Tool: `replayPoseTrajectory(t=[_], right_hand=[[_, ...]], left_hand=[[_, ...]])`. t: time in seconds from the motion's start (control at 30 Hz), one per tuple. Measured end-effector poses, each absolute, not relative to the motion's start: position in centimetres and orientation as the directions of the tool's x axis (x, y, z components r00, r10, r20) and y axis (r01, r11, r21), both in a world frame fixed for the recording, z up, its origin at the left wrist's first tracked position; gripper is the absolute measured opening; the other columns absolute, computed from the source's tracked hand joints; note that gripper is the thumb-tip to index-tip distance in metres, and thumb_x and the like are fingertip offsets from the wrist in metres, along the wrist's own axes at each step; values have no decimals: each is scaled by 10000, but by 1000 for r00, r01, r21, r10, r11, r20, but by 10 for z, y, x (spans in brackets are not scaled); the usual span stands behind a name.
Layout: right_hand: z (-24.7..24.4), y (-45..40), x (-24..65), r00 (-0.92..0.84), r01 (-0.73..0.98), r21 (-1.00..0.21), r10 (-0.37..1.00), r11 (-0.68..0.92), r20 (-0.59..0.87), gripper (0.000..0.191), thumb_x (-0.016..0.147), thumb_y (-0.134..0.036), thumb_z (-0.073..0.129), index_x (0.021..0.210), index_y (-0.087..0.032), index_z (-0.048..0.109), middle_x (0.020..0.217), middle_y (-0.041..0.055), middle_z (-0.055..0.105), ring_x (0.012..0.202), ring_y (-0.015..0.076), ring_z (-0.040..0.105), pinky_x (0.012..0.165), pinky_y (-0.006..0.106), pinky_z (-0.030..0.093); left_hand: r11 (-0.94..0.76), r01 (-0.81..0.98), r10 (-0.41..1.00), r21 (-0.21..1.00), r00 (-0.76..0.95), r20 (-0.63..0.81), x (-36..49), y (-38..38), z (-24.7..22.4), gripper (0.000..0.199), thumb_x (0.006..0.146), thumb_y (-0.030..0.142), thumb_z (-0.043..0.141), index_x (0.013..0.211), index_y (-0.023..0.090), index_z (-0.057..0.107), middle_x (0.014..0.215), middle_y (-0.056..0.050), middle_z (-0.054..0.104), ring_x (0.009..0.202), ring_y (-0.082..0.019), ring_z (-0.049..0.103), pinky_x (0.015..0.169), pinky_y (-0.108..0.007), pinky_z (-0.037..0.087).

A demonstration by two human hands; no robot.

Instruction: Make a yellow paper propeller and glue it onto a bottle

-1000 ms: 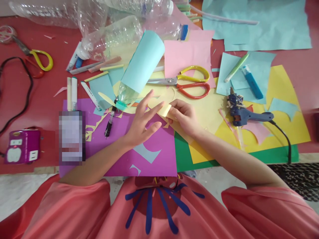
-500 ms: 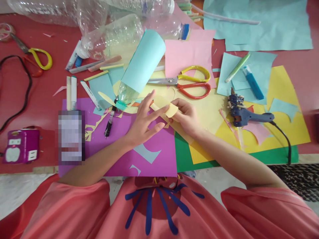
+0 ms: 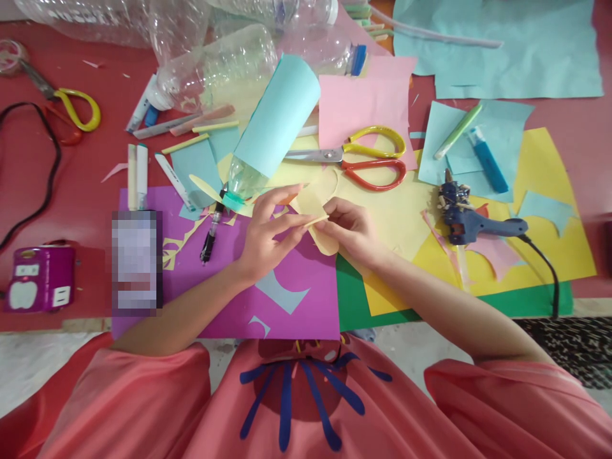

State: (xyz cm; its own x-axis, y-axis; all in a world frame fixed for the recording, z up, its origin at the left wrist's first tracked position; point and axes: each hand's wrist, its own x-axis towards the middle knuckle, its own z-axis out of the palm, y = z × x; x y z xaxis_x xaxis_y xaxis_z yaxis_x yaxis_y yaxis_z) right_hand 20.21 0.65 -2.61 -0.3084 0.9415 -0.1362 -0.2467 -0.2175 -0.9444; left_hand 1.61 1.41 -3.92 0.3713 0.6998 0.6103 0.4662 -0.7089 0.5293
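Between my two hands is a small cut piece of pale yellow paper [image 3: 324, 240], turned nearly edge-on at its top. My left hand [image 3: 271, 237] pinches its left end between thumb and fingers, with the index finger raised. My right hand [image 3: 351, 231] grips the other end, its fingers curled. Just beyond my left hand lies a plastic bottle with a green cap [image 3: 247, 178], wrapped in light blue paper [image 3: 280, 118]. Scissors with one yellow and one red handle [image 3: 375, 158] rest on pale yellow sheets beyond my right hand.
A hot glue gun [image 3: 478, 220] lies at right on coloured paper, its cord running to the table edge. A phone [image 3: 136, 261] and a purple box [image 3: 41, 278] are at left. Clear bottles [image 3: 220, 67] fill the back. A black pen [image 3: 213, 229] lies on purple card [image 3: 229, 299].
The yellow paper piece has turned from showing its face to nearly edge-on. My left hand's fingers have closed in to pinch it, and my right hand has shifted slightly.
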Motion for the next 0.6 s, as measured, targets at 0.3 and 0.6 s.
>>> replayPoseTrajectory(t=[0.3,0.6], right_hand=[[-29,4,202,-302,-190,-958,941,-214,-150,453,722,-567,811,725,-191,559,646,-43,570,587,74,499,525,216,394],[-24,4,201,-302,-208,-944,935,-257,-188,420,685,-484,862,713,-188,566,619,-51,586,548,68,502,509,216,404]], left_hand=[[-762,457,637,459,401,658,17,14,-37,248,965,197,589,1137,341,694,1002,1,624,911,-125,609,813,-307,584],[-772,481,622,416,435,652,15,14,-36,360,951,142,598,1203,386,681,1024,-1,632,903,-140,617,814,-338,568]])
